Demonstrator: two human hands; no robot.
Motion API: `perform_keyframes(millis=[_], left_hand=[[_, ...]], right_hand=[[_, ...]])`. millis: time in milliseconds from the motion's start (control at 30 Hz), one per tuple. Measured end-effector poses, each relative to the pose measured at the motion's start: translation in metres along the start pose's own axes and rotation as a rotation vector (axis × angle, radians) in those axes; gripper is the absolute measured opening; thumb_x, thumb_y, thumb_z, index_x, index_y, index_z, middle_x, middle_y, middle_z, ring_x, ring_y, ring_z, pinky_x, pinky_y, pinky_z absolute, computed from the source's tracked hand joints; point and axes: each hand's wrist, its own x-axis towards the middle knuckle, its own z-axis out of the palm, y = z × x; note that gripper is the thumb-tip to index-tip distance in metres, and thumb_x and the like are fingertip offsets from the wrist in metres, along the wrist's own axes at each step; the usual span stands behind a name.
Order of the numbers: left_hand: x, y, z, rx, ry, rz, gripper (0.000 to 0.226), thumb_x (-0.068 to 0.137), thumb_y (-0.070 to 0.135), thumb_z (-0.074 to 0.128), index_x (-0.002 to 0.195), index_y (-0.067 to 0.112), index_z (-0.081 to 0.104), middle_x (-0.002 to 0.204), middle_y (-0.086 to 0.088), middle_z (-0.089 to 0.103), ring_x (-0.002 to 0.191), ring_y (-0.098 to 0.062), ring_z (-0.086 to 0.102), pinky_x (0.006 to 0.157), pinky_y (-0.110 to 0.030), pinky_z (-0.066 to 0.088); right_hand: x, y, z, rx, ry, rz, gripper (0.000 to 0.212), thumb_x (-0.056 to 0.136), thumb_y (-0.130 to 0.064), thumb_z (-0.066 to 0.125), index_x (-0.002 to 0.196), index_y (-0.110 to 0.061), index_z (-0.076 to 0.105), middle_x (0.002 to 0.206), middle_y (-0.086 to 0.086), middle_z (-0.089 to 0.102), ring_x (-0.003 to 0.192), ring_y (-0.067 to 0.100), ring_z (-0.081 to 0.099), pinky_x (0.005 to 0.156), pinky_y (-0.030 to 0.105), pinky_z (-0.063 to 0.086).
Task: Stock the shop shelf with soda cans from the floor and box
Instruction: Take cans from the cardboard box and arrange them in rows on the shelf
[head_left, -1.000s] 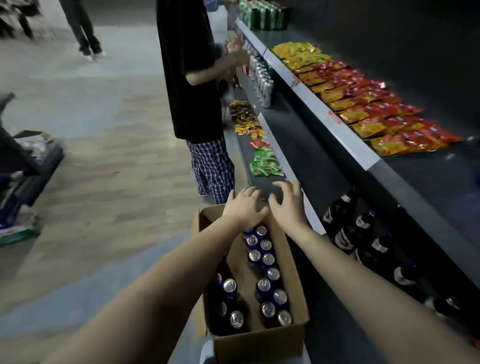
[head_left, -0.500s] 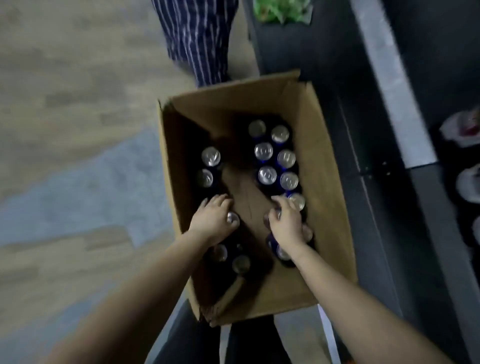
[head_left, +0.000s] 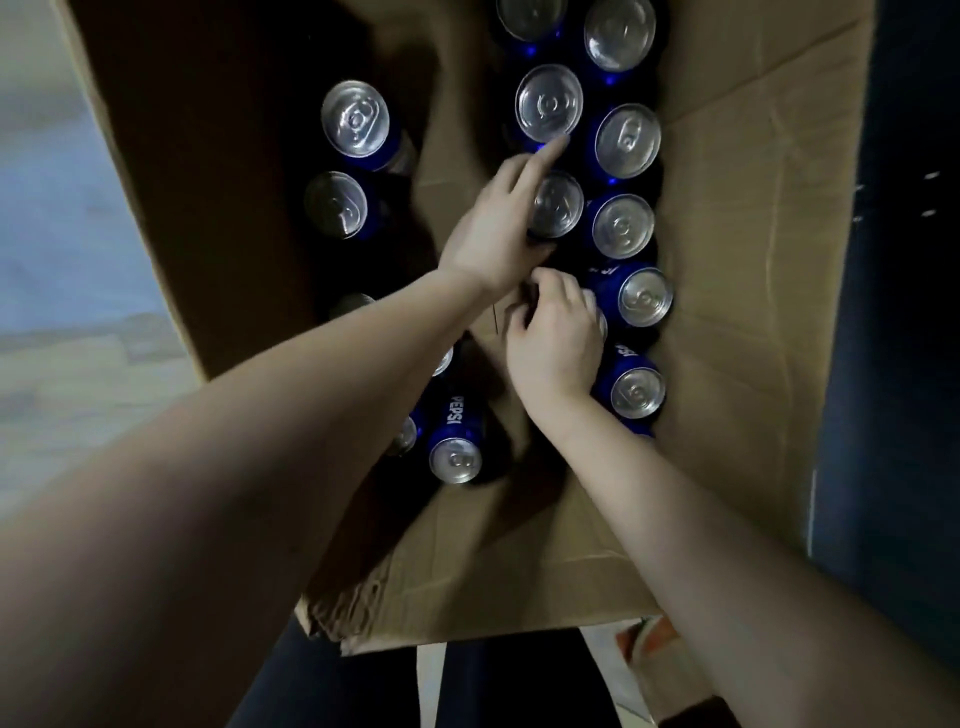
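Item: open brown corrugated cardboard box (head_left: 748, 291), rectangular, matte, creased along its right wall, with a frayed, torn flap at the near edge. It fills most of the view from above.

Contents: blue aluminium soda cans (head_left: 627, 140), cylindrical, glossy, standing upright with round silver pull-tab lids facing up. A double column runs along the right wall; several more stand loosely on the left side. One near can (head_left: 455, 441) shows white "PEPSI" lettering down its side. A bare strip of cardboard floor lies between the two groups.

Left hand (head_left: 493, 228): reaching across into the right column, fingers curled around the side of one silver-topped can (head_left: 557, 205), index finger extended and touching the rim of the can beyond.

Right hand (head_left: 556, 338): just below the left, fingers bent over a can almost wholly hidden beneath it; whether it truly grips cannot be told.

Surroundings: pale, blurred floor (head_left: 62, 291) at left; dark blue smooth panel (head_left: 904, 312) at right.
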Motion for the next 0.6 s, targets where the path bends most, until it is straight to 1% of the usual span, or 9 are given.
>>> perform_keyframes(millis=[133, 167, 233, 300, 333, 400, 467, 533, 600], left_hand=[[-0.002, 0.007, 0.008, 0.050, 0.023, -0.049, 0.096, 0.073, 0.003, 0.070, 0.148, 0.030, 0.018, 0.140, -0.002, 0.036, 0.109, -0.025, 0.055, 0.077, -0.040, 0.053], [-0.003, 0.010, 0.008, 0.070, 0.018, -0.062, 0.095, 0.072, 0.002, 0.070, 0.148, 0.028, 0.019, 0.136, -0.004, 0.037, 0.104, -0.027, 0.057, 0.076, -0.042, 0.054], [-0.005, 0.014, 0.001, 0.116, -0.001, -0.085, 0.094, 0.072, 0.008, 0.073, 0.148, 0.024, 0.019, 0.130, -0.008, 0.038, 0.097, -0.031, 0.058, 0.075, -0.045, 0.053], [-0.011, 0.017, -0.014, 0.197, -0.038, -0.088, 0.095, 0.071, 0.017, 0.077, 0.148, 0.020, 0.021, 0.129, -0.010, 0.037, 0.097, -0.033, 0.058, 0.078, -0.044, 0.053], [-0.016, 0.019, -0.024, 0.242, -0.050, -0.078, 0.093, 0.069, 0.022, 0.078, 0.146, 0.018, 0.026, 0.130, -0.011, 0.037, 0.100, -0.034, 0.057, 0.079, -0.043, 0.052], [-0.024, 0.023, -0.049, 0.301, -0.054, -0.073, 0.084, 0.067, 0.033, 0.079, 0.138, 0.016, 0.038, 0.128, -0.010, 0.039, 0.101, -0.036, 0.058, 0.079, -0.044, 0.051], [-0.034, 0.035, -0.081, 0.329, -0.077, -0.083, 0.079, 0.063, 0.041, 0.080, 0.128, 0.015, 0.045, 0.122, -0.009, 0.043, 0.102, -0.034, 0.057, 0.079, -0.043, 0.051], [-0.046, 0.053, -0.118, 0.354, -0.110, -0.049, 0.079, 0.059, 0.042, 0.084, 0.124, 0.014, 0.048, 0.117, -0.009, 0.046, 0.103, -0.031, 0.056, 0.083, -0.039, 0.050], [-0.064, 0.077, -0.160, 0.331, -0.107, 0.003, 0.079, 0.057, 0.038, 0.086, 0.122, 0.013, 0.051, 0.114, -0.011, 0.048, 0.103, -0.029, 0.055, 0.088, -0.033, 0.046]], right_hand=[[0.000, 0.003, -0.007, -0.024, -0.109, 0.033, 0.040, 0.084, -0.013, 0.059, 0.123, -0.015, 0.051, 0.130, 0.002, 0.053, 0.119, 0.024, 0.045, 0.095, 0.039, 0.037], [0.001, 0.003, -0.009, -0.023, -0.139, 0.034, 0.042, 0.083, -0.014, 0.060, 0.124, -0.015, 0.050, 0.131, 0.002, 0.051, 0.120, 0.024, 0.045, 0.095, 0.039, 0.038], [0.002, 0.004, -0.014, -0.011, -0.199, 0.044, 0.045, 0.084, -0.016, 0.060, 0.127, -0.016, 0.048, 0.132, 0.003, 0.049, 0.120, 0.025, 0.046, 0.092, 0.041, 0.042], [0.002, 0.002, -0.024, 0.019, -0.248, 0.078, 0.040, 0.086, -0.019, 0.056, 0.125, -0.016, 0.050, 0.128, 0.006, 0.049, 0.113, 0.029, 0.051, 0.083, 0.041, 0.047], [0.002, -0.001, -0.030, 0.034, -0.270, 0.101, 0.036, 0.087, -0.021, 0.054, 0.122, -0.015, 0.051, 0.127, 0.008, 0.050, 0.108, 0.031, 0.054, 0.079, 0.040, 0.048], [0.001, -0.007, -0.047, 0.065, -0.320, 0.150, 0.034, 0.088, -0.024, 0.052, 0.121, -0.014, 0.051, 0.125, 0.010, 0.051, 0.106, 0.032, 0.056, 0.076, 0.037, 0.047], [-0.003, -0.016, -0.070, 0.109, -0.348, 0.205, 0.036, 0.088, -0.026, 0.053, 0.123, -0.016, 0.051, 0.124, 0.009, 0.052, 0.107, 0.032, 0.056, 0.075, 0.034, 0.045], [-0.013, -0.028, -0.100, 0.167, -0.316, 0.227, 0.037, 0.087, -0.026, 0.054, 0.123, -0.016, 0.051, 0.122, 0.009, 0.055, 0.109, 0.031, 0.055, 0.075, 0.032, 0.044], [-0.027, -0.045, -0.133, 0.217, -0.252, 0.218, 0.037, 0.087, -0.025, 0.054, 0.123, -0.016, 0.051, 0.119, 0.008, 0.058, 0.111, 0.029, 0.055, 0.077, 0.031, 0.044]])
